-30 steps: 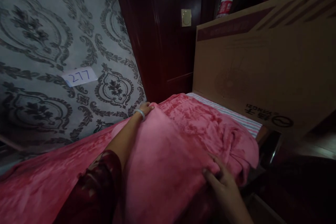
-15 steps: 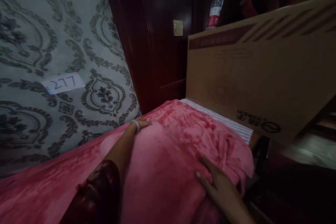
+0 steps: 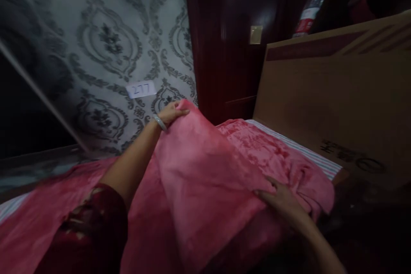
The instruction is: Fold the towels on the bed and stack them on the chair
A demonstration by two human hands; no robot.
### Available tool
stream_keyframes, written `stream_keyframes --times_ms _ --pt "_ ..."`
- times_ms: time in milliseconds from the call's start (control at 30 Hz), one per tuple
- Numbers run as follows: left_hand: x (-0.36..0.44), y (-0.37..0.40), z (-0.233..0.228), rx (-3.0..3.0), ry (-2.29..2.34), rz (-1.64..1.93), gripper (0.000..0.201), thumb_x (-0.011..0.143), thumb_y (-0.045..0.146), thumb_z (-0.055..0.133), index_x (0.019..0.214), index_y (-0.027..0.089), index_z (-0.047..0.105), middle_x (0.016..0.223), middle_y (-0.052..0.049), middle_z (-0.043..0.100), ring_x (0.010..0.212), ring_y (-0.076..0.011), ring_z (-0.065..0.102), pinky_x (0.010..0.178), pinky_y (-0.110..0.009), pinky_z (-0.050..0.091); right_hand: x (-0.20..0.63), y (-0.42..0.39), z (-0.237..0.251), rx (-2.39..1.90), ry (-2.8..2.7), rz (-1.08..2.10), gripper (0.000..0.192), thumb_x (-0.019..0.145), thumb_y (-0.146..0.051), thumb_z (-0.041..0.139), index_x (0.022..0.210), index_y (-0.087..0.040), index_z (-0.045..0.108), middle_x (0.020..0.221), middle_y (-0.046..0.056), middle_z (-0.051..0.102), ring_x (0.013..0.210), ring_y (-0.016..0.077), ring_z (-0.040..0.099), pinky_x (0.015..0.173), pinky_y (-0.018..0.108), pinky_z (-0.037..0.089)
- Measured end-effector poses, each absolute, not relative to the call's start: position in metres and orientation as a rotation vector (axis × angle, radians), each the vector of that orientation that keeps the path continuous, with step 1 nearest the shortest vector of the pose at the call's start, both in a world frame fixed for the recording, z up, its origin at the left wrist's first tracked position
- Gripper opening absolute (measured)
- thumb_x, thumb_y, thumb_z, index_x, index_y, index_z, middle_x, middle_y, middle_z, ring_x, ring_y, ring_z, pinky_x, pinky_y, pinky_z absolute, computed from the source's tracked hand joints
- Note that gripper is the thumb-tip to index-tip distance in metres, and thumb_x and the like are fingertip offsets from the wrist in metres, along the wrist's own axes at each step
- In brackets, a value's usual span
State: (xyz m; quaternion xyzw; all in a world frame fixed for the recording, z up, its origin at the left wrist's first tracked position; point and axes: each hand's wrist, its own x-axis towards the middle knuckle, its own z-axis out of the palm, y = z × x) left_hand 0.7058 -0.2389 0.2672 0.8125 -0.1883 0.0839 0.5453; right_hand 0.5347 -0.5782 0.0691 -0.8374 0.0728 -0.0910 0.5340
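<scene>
A pink plush blanket (image 3: 205,171) covers much of the bed, with one part raised into a slanting fold. My left hand (image 3: 172,113), with a pale bangle at the wrist, is closed on the upper edge of that fold and holds it above the bed. Lower and to the right, my right hand (image 3: 282,197) is at the same fold's edge, thumb and fingers closing on the cloth; it is slightly blurred. More blanket lies rumpled beyond the fold.
A striped sheet (image 3: 289,142) shows along the bed's far edge. Behind it leans a large cardboard box (image 3: 308,94), with a red-capped bottle (image 3: 310,10) at its top. Patterned wallpaper (image 3: 109,43) bears a label marked 277 (image 3: 141,89), beside dark red wood panelling (image 3: 221,51).
My left hand has gone from resting on the blanket to lifting its edge. My right hand has moved to the fold's edge. The view has turned left.
</scene>
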Motion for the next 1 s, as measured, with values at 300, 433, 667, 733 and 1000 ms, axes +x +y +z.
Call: stream_keyframes --times_ms 300,433,667,733,1000 --pt "0.512 -0.099 0.358 1.911 -0.27 0.732 0.044 0.056 0.044 0.088 0.085 0.018 0.066 0.082 -0.002 0.07 0.085 -0.0233 0.066 0.075 -0.035 0.058 0.544 -0.534 0.218 -1.744 -0.383 -0.628 0.048 0.064 -0.044 0.076 0.109 -0.026 0.071 0.11 0.004 0.072 0.101 0.0297 0.067 0.094 0.047 0.053" --pt "0.483 -0.061 0.333 1.927 -0.074 0.716 0.049 0.047 0.044 0.089 0.082 0.018 0.067 0.076 -0.002 0.068 0.072 -0.0185 0.061 0.068 -0.032 0.053 0.592 -0.485 0.235 -1.776 -0.575 -0.479 0.05 0.06 -0.033 0.074 0.109 -0.019 0.072 0.108 0.007 0.072 0.1 0.0285 0.066 0.092 0.044 0.053" --pt "0.456 -0.034 0.313 2.046 -0.012 0.986 0.038 0.056 0.04 0.076 0.083 0.021 0.057 0.076 0.002 0.057 0.071 -0.0151 0.053 0.069 -0.029 0.047 0.617 -0.44 0.254 -1.889 -0.79 -0.721 0.054 0.07 -0.03 0.058 0.122 -0.018 0.065 0.117 0.01 0.068 0.104 0.0266 0.064 0.095 0.044 0.051" --pt "0.432 -0.035 0.303 2.209 -0.045 1.078 0.031 0.064 0.036 0.068 0.088 0.024 0.055 0.082 0.002 0.056 0.075 -0.0162 0.052 0.073 -0.031 0.048 0.597 -0.451 0.248 -1.97 -0.838 -0.928 0.057 0.072 -0.026 0.052 0.128 -0.02 0.061 0.12 0.011 0.064 0.11 0.0275 0.061 0.099 0.046 0.047" --pt "0.332 -0.074 0.111 2.847 -0.137 0.561 0.021 0.08 0.017 0.041 0.088 0.027 0.057 0.101 -0.006 0.065 0.095 -0.0228 0.059 0.089 -0.042 0.052 0.514 -0.501 0.048 -2.437 -1.027 -0.68 0.057 0.069 -0.015 0.049 0.124 -0.017 0.061 0.104 0.015 0.06 0.102 0.0327 0.055 0.091 0.05 0.047"
